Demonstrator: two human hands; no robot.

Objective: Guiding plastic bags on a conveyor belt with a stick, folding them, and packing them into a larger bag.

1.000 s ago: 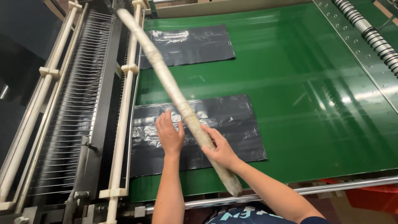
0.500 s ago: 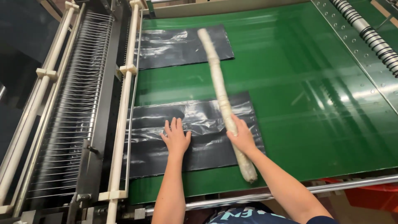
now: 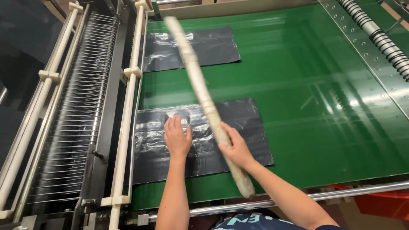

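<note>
The right hand (image 3: pixel 236 149) is closed around a long pale stick (image 3: pixel 202 98), near its lower end. The stick slants up and to the left, over the green counter (image 3: pixel 324 98), and its far tip reaches above the farther black bag (image 3: pixel 191 49). It looks blurry (so it is hard to see its surface well). Its thick bottom end pokes out past the near edge of the counter, just below the hand.

The left hand (image 3: pixel 177 138) lies flat and open, fingers spread, pressing down on the near black bag (image 3: pixel 200 138). It holds nothing. The two hands are close together, with the stick just to the right of the left hand.

The near bag lies flat on the counter, with its left edge by the white rail (image 3: pixel 128 115). Left of the rail is a row of thin metal wires (image 3: pixel 83 106). To the right of both bags the green counter is wide and open, up to the strip with holes and the ribbed roller (image 3: pixel 379 36). A shiny metal bar (image 3: pixel 341 194) runs along the near edge.
</note>
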